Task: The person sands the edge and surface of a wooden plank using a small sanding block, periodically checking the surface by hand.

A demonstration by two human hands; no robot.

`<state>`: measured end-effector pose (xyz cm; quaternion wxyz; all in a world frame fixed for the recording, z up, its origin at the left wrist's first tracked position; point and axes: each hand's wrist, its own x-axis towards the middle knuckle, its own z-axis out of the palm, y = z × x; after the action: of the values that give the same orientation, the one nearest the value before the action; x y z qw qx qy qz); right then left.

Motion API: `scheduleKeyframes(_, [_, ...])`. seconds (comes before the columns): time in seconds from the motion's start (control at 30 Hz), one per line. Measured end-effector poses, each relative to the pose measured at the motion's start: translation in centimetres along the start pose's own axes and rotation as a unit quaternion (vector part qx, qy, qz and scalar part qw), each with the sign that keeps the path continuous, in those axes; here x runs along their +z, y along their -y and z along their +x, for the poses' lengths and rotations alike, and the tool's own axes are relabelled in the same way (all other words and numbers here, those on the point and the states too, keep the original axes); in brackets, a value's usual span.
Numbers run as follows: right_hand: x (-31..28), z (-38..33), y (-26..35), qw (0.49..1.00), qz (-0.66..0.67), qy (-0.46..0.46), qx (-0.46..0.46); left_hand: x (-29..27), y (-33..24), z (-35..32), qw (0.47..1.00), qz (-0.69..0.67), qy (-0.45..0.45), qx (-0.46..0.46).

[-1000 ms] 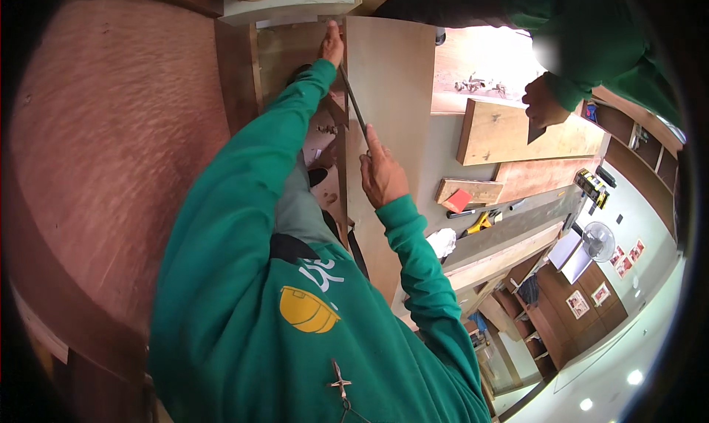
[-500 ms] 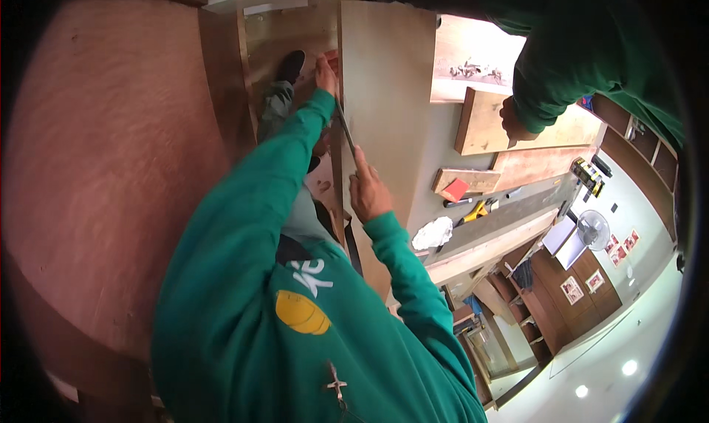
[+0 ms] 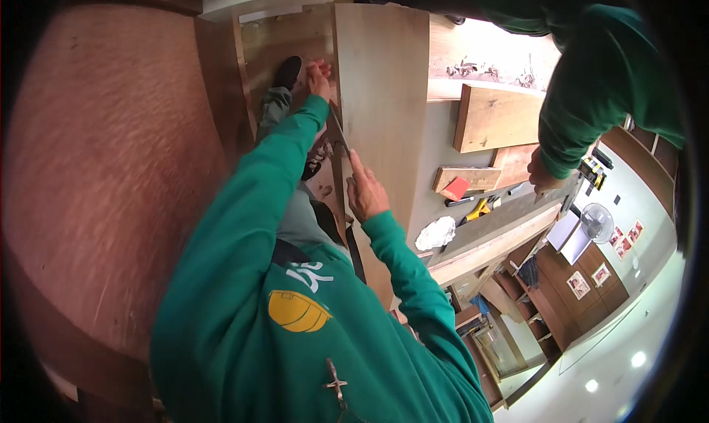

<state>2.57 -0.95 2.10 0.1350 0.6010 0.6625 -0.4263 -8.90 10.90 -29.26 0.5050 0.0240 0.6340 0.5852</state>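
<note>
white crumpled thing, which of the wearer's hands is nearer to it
Right. The right hand, holding a thin tool at the pale board, is left of the white crumpled thing; the left hand is farther, up and left, past the board's left edge.

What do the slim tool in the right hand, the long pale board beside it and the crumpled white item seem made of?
Slim tool: likely metal, dull; thin grey shaft.
Pale board: wood or wood-faced panel, smooth, with faint grain.
Crumpled white item: cloth or paper, matt and creased.
</note>
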Motion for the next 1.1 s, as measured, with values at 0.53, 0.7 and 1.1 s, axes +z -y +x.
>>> scheduleKeyframes(0.53, [4.5, -3.7, -2.1, 0.996, 0.009, -0.082, -0.028, -1.1, 3.2, -2.1, 0.989, -0.136, -0.056, 0.031])
scheduleKeyframes(0.7, [4.1, -6.1, -3.0, 0.997, 0.025, -0.07, 0.017, 0.4, 1.2, -8.1, 0.998, -0.03, 0.015, 0.05])
scheduleKeyframes(1.1, [6.0, -6.9, -4.7, 0.998, 0.007, -0.066, -0.005, -2.3, 0.3, -8.8, 0.992, 0.074, -0.026, 0.104])
